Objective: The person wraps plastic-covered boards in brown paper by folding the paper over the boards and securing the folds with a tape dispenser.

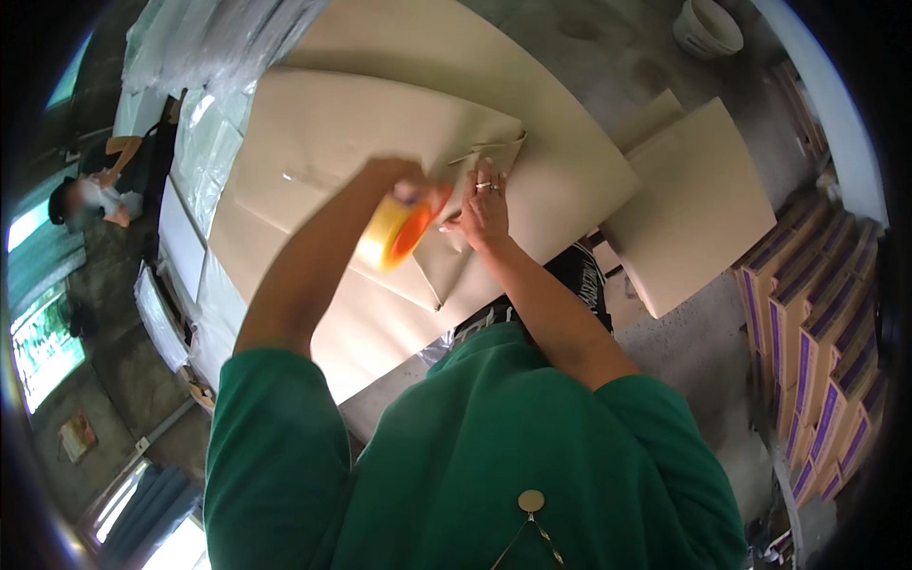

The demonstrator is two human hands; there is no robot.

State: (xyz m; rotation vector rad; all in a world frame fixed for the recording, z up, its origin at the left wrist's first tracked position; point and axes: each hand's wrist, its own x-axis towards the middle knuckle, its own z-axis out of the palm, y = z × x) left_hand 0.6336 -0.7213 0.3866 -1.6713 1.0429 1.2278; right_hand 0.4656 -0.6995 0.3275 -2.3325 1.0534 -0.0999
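A flat parcel in brown paper (342,133) lies before me, its paper folded into creased flaps at the near right end. My left hand (410,180), smeared by motion, grips a roll of yellow tape (373,237) with an orange core above the parcel. Just right of the roll, my right hand (486,204) rests on the folded paper, fingers stretched out flat and a ring on one of them. Whether a strip of tape runs from the roll to the paper is too blurred to make out.
Larger brown sheets (560,123) lie under the parcel. Plastic-wrapped stacks (214,43) stand at far left. More brown sheets (703,204) sit to the right, near stacked cartons with purple stripes (817,332). A bucket (708,28) stands far right; another person (100,195) is at left.
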